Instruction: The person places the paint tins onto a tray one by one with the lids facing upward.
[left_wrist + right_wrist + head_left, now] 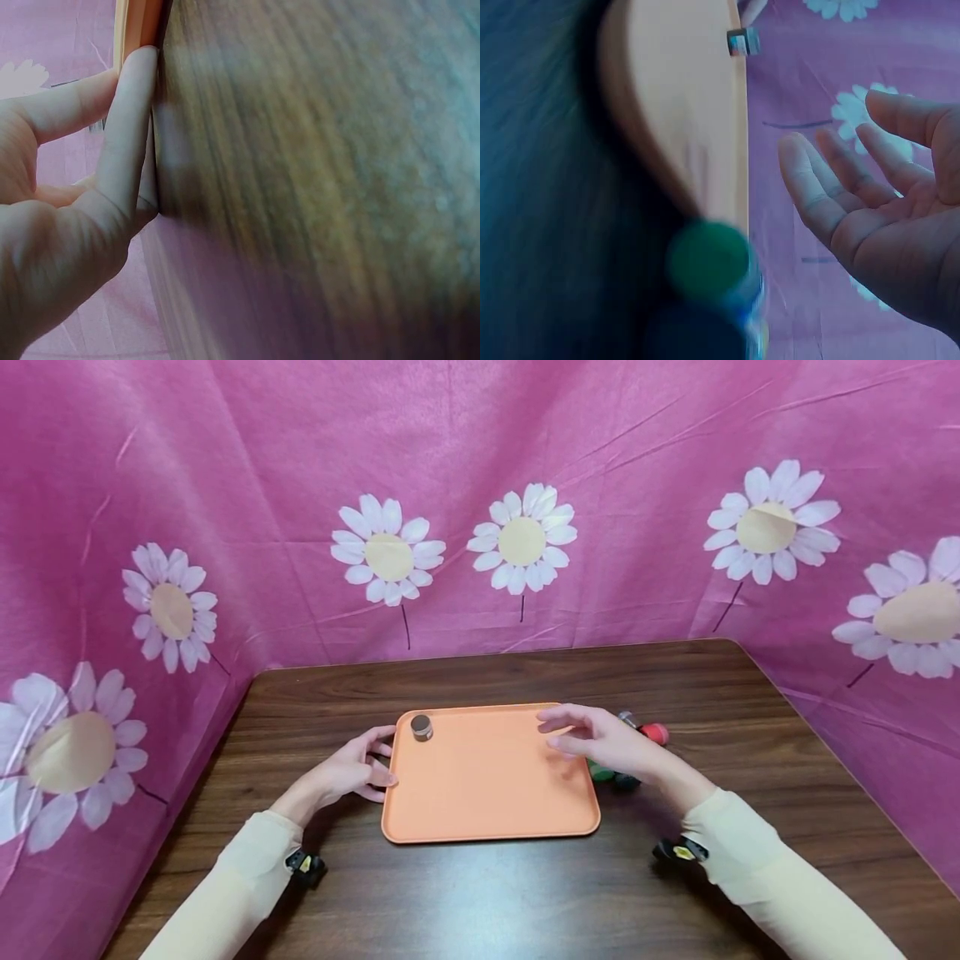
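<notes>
Orange tray (487,793), left hand (352,772) fingertips touching its edge, right hand (600,743) relaxed, empty above.

Jar (422,727) on tray (487,785) — caps (654,732) right

No text, label, brand, number or sign can be read in any of the three views. The small brown cylindrical container (422,727) on the flat orange plastic tray (487,777) carries a pale patch on its side, too small and blurred to read. The small black clips with a yellow mark at each cuff (681,851) show no legible letters. The pink cloth backdrop (480,485) bears only printed white daisies, no writing.
</notes>
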Available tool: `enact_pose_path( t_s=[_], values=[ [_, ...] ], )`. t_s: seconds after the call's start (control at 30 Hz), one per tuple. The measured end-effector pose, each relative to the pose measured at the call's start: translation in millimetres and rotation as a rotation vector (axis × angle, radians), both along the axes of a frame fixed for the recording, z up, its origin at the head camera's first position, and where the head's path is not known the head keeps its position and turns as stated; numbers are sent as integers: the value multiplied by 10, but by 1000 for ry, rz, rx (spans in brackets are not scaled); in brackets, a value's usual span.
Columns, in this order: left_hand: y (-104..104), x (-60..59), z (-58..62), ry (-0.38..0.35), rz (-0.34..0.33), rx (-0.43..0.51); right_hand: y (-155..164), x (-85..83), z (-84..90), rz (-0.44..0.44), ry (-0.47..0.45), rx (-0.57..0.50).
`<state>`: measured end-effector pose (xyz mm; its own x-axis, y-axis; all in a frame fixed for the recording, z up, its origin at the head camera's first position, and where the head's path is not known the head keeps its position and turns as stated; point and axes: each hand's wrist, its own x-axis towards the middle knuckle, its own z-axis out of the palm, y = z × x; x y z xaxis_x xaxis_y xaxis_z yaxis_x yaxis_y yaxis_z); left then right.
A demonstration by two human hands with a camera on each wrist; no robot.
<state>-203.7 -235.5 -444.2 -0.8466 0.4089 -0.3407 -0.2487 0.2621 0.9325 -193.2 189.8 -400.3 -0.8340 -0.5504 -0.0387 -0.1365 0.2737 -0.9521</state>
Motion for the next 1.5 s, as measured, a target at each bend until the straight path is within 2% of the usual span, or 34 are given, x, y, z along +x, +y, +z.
enact_pose_path(
  t_s=[0.27, 0.43, 0.57, 0.73, 0.97, 1.27, 1.5],
  values=[
    [-7, -4, 12, 4, 0, 5, 559, 202, -28, -68, 85, 25],
    [-2, -8, 14, 8, -2, 6, 829, 328, -53, -161, 138, 124],
    [10, -8, 26, 10, -4, 6, 957, 430, -104, -189, 158, 195],
    [22, -14, 37, 9, -3, 3, 1036, 497, -181, -184, 152, 220],
    [25, -17, 37, 14, -2, 5, 1073, 465, -273, -162, 182, 258],
    [34, -29, 10, 2, -6, 10, 1082, 453, -291, -102, 181, 281],
    [8, 6, 5, -9, 3, 4, 1027, 400, -309, -39, 194, 296]
  ],
)
